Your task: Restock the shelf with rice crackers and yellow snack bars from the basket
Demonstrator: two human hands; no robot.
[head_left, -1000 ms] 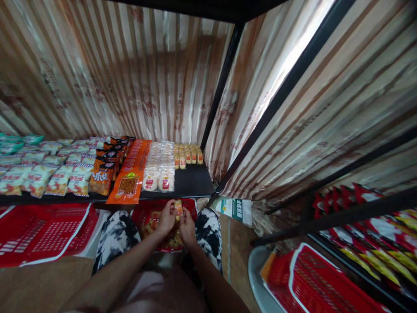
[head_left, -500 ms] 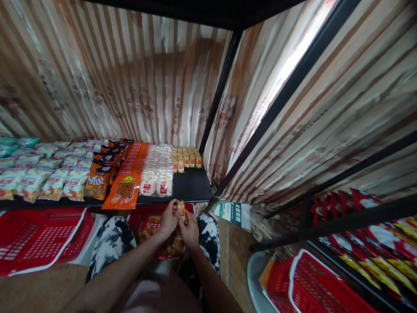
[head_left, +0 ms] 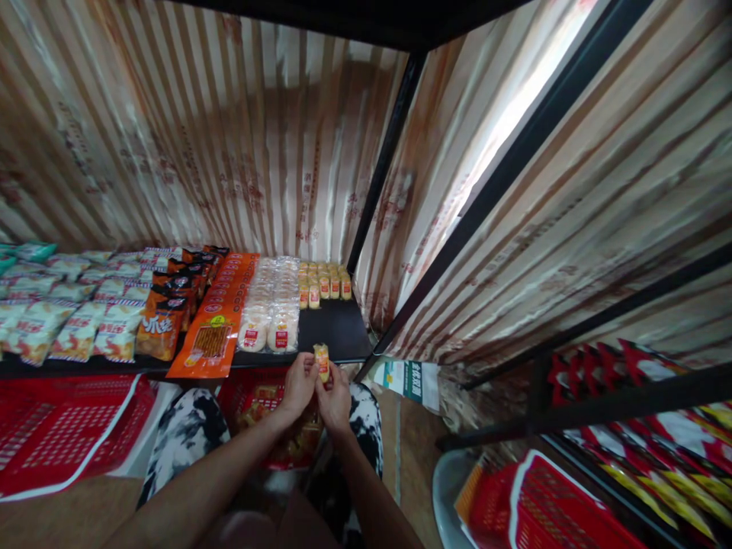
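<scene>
Both of my hands pinch one small yellow snack packet (head_left: 322, 361) just in front of the black shelf's (head_left: 337, 328) front edge. My left hand (head_left: 298, 385) grips its left side and my right hand (head_left: 335, 395) its right side, fingers closed. Beneath my hands, between my knees, stands a red basket (head_left: 252, 389) with more of the same packets. On the shelf's back right, several matching small yellow packets (head_left: 323, 280) stand in rows, with bare black shelf in front of them.
The shelf also carries round white cakes (head_left: 268, 332), a flat orange pack (head_left: 213, 339), orange bags (head_left: 161, 324) and pale snack bags (head_left: 74, 332). A red basket lid (head_left: 62, 427) lies left. Another red basket (head_left: 549, 503) and a second rack (head_left: 646, 435) stand at right.
My two hands have lifted the yellow packet up from over the red basket to the level of the shelf's front edge. The camera has tipped slightly.
</scene>
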